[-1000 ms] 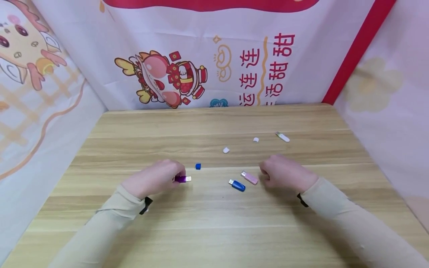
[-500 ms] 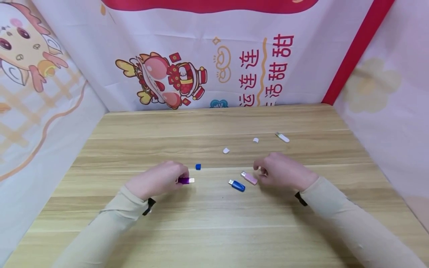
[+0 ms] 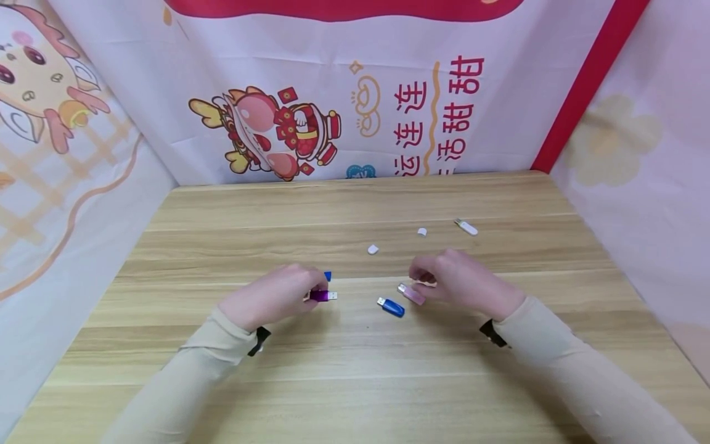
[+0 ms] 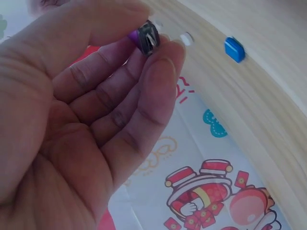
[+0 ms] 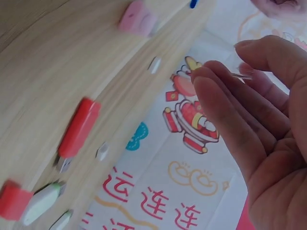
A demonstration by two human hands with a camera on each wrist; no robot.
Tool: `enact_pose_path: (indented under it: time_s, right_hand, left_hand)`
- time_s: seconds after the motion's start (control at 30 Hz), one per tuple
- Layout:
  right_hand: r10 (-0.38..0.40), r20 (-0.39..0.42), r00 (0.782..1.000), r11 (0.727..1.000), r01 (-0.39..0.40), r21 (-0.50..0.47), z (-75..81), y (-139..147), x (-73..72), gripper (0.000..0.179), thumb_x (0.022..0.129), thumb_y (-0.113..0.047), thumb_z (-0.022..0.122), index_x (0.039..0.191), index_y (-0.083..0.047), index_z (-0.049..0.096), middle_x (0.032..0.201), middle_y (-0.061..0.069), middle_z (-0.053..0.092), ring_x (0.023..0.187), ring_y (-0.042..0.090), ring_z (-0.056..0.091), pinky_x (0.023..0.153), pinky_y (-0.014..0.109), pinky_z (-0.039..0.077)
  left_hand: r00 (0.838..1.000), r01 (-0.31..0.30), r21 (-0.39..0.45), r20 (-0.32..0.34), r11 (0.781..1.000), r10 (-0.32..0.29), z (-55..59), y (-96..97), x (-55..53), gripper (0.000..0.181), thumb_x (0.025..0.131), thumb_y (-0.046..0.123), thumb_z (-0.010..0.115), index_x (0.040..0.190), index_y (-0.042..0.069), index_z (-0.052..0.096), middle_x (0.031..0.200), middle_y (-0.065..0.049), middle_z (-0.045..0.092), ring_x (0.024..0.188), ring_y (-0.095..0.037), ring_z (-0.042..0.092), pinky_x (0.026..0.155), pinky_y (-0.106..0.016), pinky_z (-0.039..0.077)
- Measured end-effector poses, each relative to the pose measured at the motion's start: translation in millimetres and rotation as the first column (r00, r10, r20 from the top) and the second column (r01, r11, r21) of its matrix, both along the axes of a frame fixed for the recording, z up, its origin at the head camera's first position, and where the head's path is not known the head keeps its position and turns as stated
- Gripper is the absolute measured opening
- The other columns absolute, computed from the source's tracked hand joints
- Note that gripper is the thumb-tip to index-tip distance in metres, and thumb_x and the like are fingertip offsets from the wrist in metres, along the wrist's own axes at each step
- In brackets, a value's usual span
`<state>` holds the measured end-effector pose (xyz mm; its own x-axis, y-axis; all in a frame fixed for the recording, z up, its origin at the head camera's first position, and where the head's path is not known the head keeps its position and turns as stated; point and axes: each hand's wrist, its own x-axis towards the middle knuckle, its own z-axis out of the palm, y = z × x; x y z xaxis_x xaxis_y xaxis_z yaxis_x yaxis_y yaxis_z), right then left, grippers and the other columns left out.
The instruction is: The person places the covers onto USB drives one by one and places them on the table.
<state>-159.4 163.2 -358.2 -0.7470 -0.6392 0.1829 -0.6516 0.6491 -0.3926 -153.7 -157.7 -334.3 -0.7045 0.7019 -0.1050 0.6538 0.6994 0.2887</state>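
My left hand [image 3: 277, 295] pinches a purple USB stick [image 3: 320, 296], its metal plug pointing right. In the left wrist view, thumb and fingertips hold the purple stick's dark end [image 4: 149, 38]. Beside that hand lies a blue cap [image 3: 328, 275], partly covered in the head view. My right hand [image 3: 457, 283] hovers over a pink USB stick [image 3: 412, 293], its thumb overlapping the stick; contact cannot be made out. In the right wrist view, thumb and fingers stand apart, a thin pale glint among them. A blue USB stick [image 3: 391, 307] lies left of the pink one.
Two white caps [image 3: 373, 250] and a white USB stick [image 3: 466, 227] lie farther back on the wooden table [image 3: 344, 382]. The right wrist view also shows a red USB stick [image 5: 80, 128] and a red cap [image 5: 14, 199]. Printed cloth surrounds the table's back and sides.
My left hand has moved right with the purple USB stick, now partly covering the blue cap. My right hand has moved left over the pink USB stick, its fingers less tightly bunched.
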Motion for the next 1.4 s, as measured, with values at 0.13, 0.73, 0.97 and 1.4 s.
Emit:
enact_pose_path:
  time_s: [0.13, 0.73, 0.97, 1.4]
  right_hand:
    - [0.05, -0.048, 0.998, 0.996, -0.053, -0.071, 2.4, -5, 2.4, 0.013, 0.084, -0.019, 0.082, 0.085, -0.016, 0.069, 0.075, -0.012, 0.065, 0.072, 0.002, 0.062, 0.068, 0.027, 0.057]
    - [0.173, -0.168, 0.97, 0.955, -0.207, -0.212, 2.1, -24, 12.4, 0.012, 0.082, -0.006, 0.079, 0.087, -0.011, 0.07, 0.079, -0.009, 0.067, 0.068, -0.002, 0.059, 0.06, 0.018, 0.053]
    - [0.189, -0.233, 0.954, 0.941, -0.244, -0.235, 2.8, -28, 16.9, 0.017, 0.078, -0.007, 0.084, 0.092, -0.01, 0.076, 0.086, -0.005, 0.073, 0.072, 0.001, 0.064, 0.064, 0.017, 0.053]
    - [0.328, -0.414, 0.849, 0.855, -0.453, -0.252, -4.1, -33, 19.3, 0.026, 0.076, -0.001, 0.084, 0.1, -0.004, 0.073, 0.1, 0.003, 0.072, 0.093, 0.012, 0.069, 0.082, 0.022, 0.054]
  left_hand:
    - [1.0, 0.005, 0.009, -0.004, 1.0, -0.005, 3.4, 5.3, 0.6, 0.016, 0.083, 0.007, 0.08, 0.095, 0.008, 0.07, 0.087, 0.001, 0.065, 0.075, -0.012, 0.059, 0.072, -0.026, 0.054]
    - [0.999, -0.015, 0.003, 0.028, 1.0, 0.015, 10.7, 21.2, 3.7, 0.019, 0.084, 0.01, 0.08, 0.101, 0.011, 0.072, 0.089, 0.003, 0.066, 0.078, -0.012, 0.061, 0.076, -0.025, 0.055]
    - [1.0, 0.007, 0.008, 0.014, 1.0, -0.007, 13.0, 25.9, 4.9, 0.018, 0.085, 0.012, 0.08, 0.101, 0.011, 0.072, 0.09, 0.003, 0.067, 0.077, -0.009, 0.06, 0.075, -0.023, 0.054]
    - [0.996, 0.087, 0.058, 0.004, 0.995, -0.087, 21.5, 34.9, 7.4, 0.017, 0.086, 0.012, 0.079, 0.102, 0.012, 0.073, 0.091, 0.004, 0.067, 0.078, -0.007, 0.06, 0.075, -0.021, 0.053]
